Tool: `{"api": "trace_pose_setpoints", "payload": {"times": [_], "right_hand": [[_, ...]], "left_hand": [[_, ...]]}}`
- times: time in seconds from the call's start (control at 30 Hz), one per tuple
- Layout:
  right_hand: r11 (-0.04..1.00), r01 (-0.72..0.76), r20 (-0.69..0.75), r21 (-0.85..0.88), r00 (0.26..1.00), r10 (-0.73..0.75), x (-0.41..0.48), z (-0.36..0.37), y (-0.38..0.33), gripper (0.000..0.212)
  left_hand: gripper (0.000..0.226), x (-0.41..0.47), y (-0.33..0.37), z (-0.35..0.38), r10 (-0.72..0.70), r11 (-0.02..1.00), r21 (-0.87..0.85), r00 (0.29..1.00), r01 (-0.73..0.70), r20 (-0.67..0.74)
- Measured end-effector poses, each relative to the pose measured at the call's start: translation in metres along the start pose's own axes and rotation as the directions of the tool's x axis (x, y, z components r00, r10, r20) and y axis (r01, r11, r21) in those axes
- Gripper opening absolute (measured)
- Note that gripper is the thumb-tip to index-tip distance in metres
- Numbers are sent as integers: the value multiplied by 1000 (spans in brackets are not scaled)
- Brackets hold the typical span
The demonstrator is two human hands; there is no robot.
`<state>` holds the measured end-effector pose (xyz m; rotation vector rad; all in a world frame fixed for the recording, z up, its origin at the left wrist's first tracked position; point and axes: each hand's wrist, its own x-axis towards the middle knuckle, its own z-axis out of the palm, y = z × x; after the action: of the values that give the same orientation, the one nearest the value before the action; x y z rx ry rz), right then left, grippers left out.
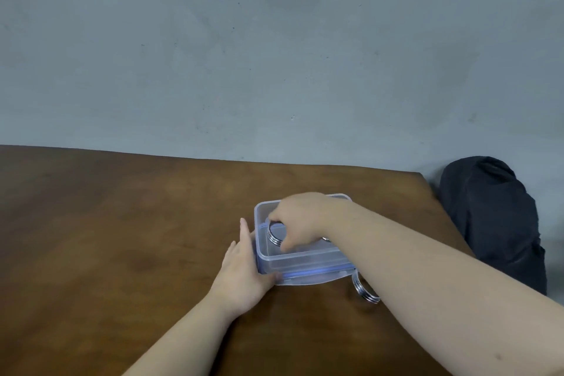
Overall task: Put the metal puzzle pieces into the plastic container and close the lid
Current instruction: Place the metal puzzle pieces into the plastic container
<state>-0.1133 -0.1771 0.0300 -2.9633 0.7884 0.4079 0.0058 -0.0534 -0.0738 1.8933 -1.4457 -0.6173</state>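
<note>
The clear plastic container (300, 256) sits open on the brown wooden table (122, 238), and it serves as the reference for all positions below. Under the container, a clear lid with a blue seal (305, 278) lies flat, its edge projecting past the container's near wall.

The right hand (300, 220) reaches over the container's open top. Its fingers are curled and closed around a stack of metal rings (274, 235), which is held tilted inside the container, near its left wall. A further small metal part (326, 239) shows inside the container just beside the right wrist; its shape cannot be determined.

The left hand (244, 272) lies flat and spread, fingers extended, against the container's left wall and near-left corner. It grips nothing.

A second stack of metal rings (364, 291) rests on the table outside the container, just beside its near-right corner, partly hidden by the right forearm.

A dark fabric bundle (494, 223) lies well to the right of the container, beyond the table edge.
</note>
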Motion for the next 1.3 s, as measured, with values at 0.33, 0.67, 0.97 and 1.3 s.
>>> {"api": "trace_pose_setpoints", "payload": {"times": [0.33, 0.67, 0.97, 1.3], "right_hand": [[998, -29, 58, 54, 998, 26, 23, 30, -4, 41], [762, -179, -318, 623, 831, 456, -96, 15, 40, 19], [776, -170, -532, 608, 638, 557, -163, 90, 34, 34], [794, -375, -111, 479, 871, 478, -157, 101, 28, 66]], "left_hand": [[107, 6, -10, 1, 18, 999, 40, 1000, -18, -4], [111, 5, -5, 3, 10, 999, 42, 1000, -10, -19], [103, 5, -9, 7, -20, 1000, 2, 999, 20, -46], [95, 2, -13, 9, -32, 999, -27, 998, 31, -55]]}}
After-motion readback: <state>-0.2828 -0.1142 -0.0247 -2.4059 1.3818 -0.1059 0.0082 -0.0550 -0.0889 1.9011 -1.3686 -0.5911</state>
